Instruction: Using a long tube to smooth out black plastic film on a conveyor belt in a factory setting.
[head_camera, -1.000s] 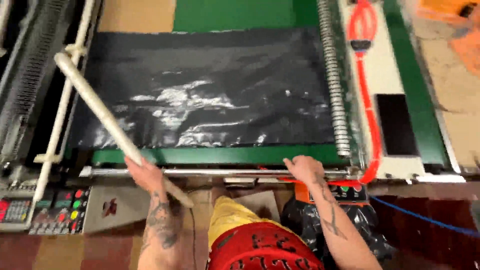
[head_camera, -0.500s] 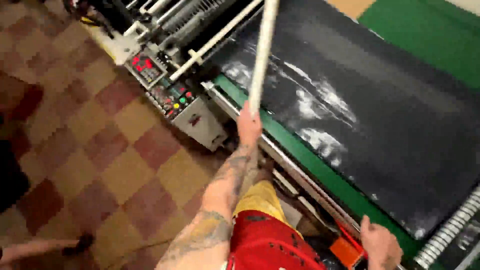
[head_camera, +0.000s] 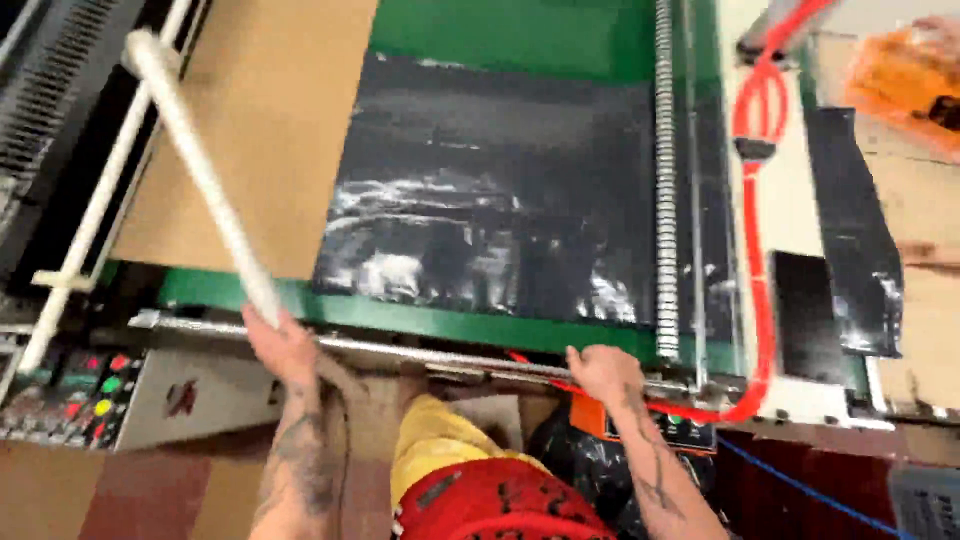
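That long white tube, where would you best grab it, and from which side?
Judging by its pose, near the lower end, as the left hand does now. The white tube is slim and round, so fingers can wrap right around it. It slants up and away over the machine table, so coming from the near edge, from below, looks easiest.

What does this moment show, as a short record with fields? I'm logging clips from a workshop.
left hand: left hand grips the lower end of a white tube, tilted up and to the left
right hand: right hand rests on the metal rail at the table's near edge
table top: black plastic sheet on a green surface
left side: button panel
right side: red hose
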